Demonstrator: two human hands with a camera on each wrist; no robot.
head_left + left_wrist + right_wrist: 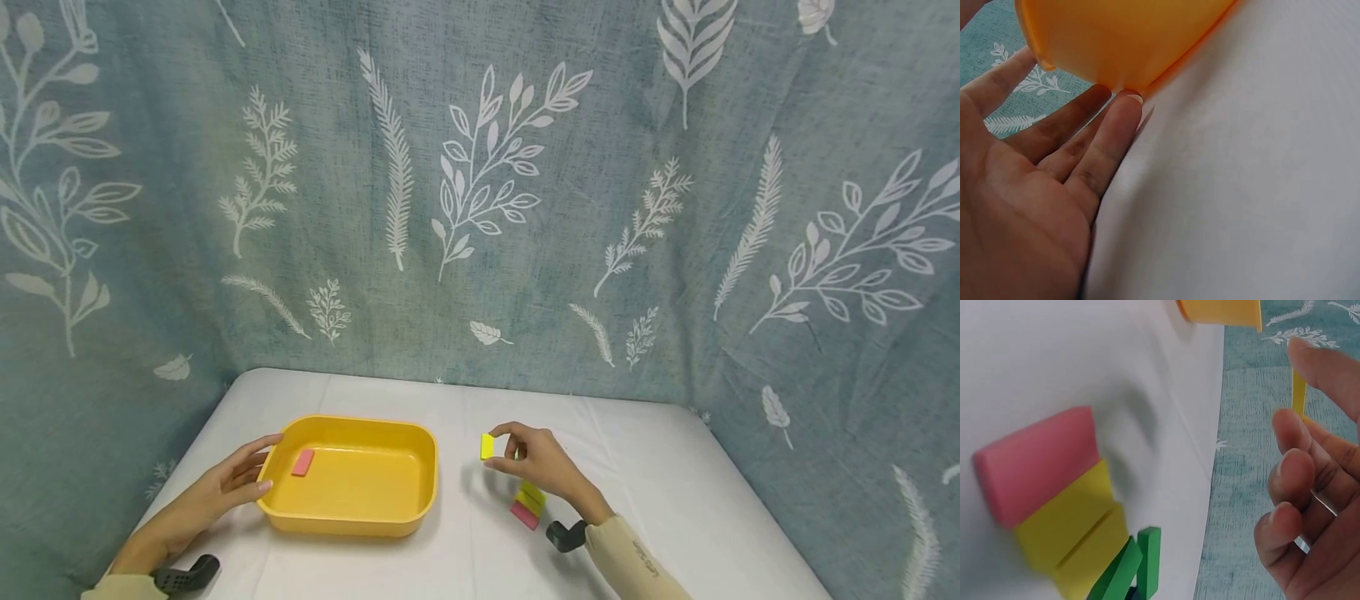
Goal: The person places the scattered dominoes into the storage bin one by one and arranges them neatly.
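A yellow plastic bin [352, 527] stands on the left half of the white table. My left hand [228, 483] touches its left side, fingers fairly straight against the outer wall [1122, 50] and thumb by the rim. One pink block [303, 462] lies inside, near that side. Right of the bin, above the tabletop, my right hand [540, 458] pinches a thin yellow block [487, 447] between thumb and index finger; the other fingers are curled, away from it. Beneath that hand lie yellow blocks [532, 497] and a pink block [524, 515]. Green blocks [1149, 562] show beside them.
A white cloth [660, 517] covers the table, and its far edge meets a blue-green curtain [525, 333] with white leaf prints. The curtain also hangs along both sides. Black wrist devices [566, 536] are worn on both arms.
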